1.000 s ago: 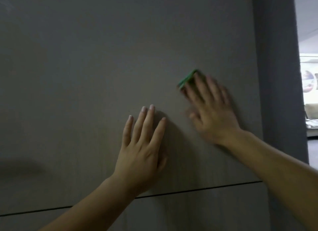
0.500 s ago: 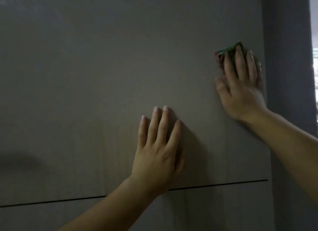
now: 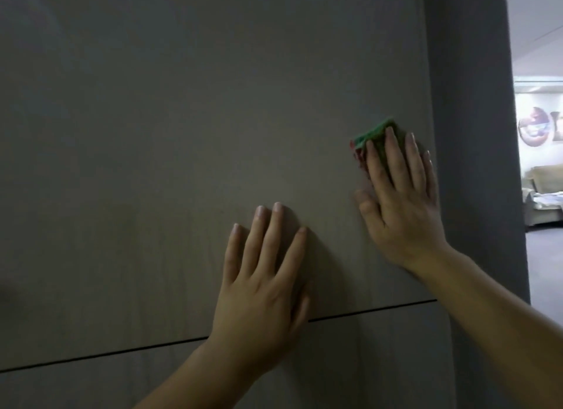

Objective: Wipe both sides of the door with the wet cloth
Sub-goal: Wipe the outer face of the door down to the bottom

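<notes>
Your right hand (image 3: pixel 402 201), fingers straight, presses folded green cloth (image 3: pixel 374 136) against grey-brown flat door (image 3: pixel 182 134) near right edge. Your left hand (image 3: pixel 265 274) flat, released, braces door. Likely mid-wipe on this face; next sweep needs steady pressure.

**Fig.** Two hands and two forearms of one person are shown against the door (image 3: pixel 152 134). The left hand (image 3: pixel 262 290), nearer the door's middle, is seen from the back; four slender fingers with short, rounded nails are visible, and faint tendon ridges are traced toward the knuckles. The right hand (image 3: pixel 402 207), nearer the door's right edge, is rendered slightly blurred, with similar short nails. The left forearm (image 3: pixel 198 375) and the right forearm (image 3: pixel 493 305) are seen bare down to the frame's edge.
</notes>
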The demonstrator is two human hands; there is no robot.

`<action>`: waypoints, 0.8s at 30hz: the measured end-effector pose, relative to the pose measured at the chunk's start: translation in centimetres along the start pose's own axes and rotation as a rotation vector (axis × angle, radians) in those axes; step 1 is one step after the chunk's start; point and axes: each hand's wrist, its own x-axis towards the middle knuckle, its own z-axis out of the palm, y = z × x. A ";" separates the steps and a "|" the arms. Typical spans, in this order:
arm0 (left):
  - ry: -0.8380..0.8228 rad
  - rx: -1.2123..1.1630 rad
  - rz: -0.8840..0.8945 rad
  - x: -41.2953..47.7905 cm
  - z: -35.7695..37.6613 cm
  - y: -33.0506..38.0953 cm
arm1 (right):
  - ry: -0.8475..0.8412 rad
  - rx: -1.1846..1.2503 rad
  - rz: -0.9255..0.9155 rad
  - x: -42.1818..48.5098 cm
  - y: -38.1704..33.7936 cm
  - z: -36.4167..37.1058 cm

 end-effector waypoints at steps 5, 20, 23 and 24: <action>-0.030 0.036 0.001 -1.1 0.0 -0.1 | -0.019 -0.017 -0.044 -9.1 -1.0 1.5; -0.002 0.061 -0.008 -4.0 0.5 -1.9 | -0.041 -0.021 -0.010 -13.6 -2.6 1.8; -0.011 0.073 0.002 -4.2 0.7 -2.1 | -0.062 -0.004 0.002 -15.0 -2.6 1.7; -0.016 0.072 -0.001 -4.1 0.7 -2.0 | -0.048 0.008 0.003 -13.7 -2.7 1.5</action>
